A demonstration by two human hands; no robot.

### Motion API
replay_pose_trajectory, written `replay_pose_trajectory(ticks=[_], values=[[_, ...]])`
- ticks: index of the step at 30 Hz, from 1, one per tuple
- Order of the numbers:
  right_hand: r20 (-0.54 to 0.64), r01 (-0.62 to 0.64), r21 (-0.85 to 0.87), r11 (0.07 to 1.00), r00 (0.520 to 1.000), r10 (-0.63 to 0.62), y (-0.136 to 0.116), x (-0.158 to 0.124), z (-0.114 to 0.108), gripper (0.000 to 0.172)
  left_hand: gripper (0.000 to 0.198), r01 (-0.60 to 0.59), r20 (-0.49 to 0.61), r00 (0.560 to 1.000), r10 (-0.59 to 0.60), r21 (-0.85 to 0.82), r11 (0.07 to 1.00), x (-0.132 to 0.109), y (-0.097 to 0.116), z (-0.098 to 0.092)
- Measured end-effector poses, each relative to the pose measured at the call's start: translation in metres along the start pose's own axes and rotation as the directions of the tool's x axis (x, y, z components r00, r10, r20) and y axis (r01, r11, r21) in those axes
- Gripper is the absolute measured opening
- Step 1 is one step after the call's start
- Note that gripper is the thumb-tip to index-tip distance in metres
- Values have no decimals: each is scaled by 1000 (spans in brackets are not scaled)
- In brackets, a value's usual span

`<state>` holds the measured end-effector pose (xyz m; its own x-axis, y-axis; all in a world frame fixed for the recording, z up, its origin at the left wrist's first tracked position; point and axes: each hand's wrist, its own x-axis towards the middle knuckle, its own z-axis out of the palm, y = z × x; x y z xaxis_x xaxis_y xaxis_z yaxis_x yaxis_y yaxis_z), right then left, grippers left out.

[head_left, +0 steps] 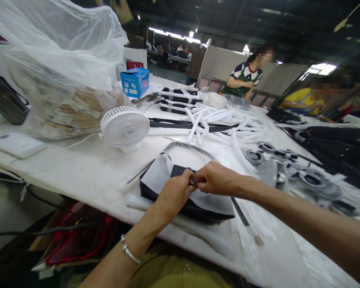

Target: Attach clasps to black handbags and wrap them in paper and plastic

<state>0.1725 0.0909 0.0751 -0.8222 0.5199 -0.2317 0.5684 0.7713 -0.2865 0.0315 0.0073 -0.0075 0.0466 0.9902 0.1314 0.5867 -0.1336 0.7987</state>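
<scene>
A flat black bag wrapped partly in white tissue paper lies on the white table in front of me. My left hand and my right hand meet above its top edge. Both are closed in a pinch on a small dark piece, perhaps a zipper pull. A thin strap arcs just behind the bag. My left wrist wears a silver bangle.
A small white fan stands left of the bag. Behind it sit a big clear plastic sack of cardboard pieces, a blue box, white foam tubes and black bags. Grey tape rolls lie right. Two people work across the table.
</scene>
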Motion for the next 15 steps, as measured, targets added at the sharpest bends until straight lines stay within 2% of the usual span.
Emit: replay_pose_trajectory(ticks=[3, 8, 15], values=[[-53, 54, -78, 996, 997, -58, 3, -1, 10, 17, 15, -12, 26, 1000, 13, -7, 1000, -2, -1, 0], [-86, 136, 33, 990, 987, -133, 13, -8, 27, 21, 16, -50, 42, 998, 53, -77, 996, -6, -9, 4], [-74, 186, 83, 979, 981, -180, 11, -11, 26, 19, 12, -48, 80, 995, 58, -120, 992, -8, -12, 3]])
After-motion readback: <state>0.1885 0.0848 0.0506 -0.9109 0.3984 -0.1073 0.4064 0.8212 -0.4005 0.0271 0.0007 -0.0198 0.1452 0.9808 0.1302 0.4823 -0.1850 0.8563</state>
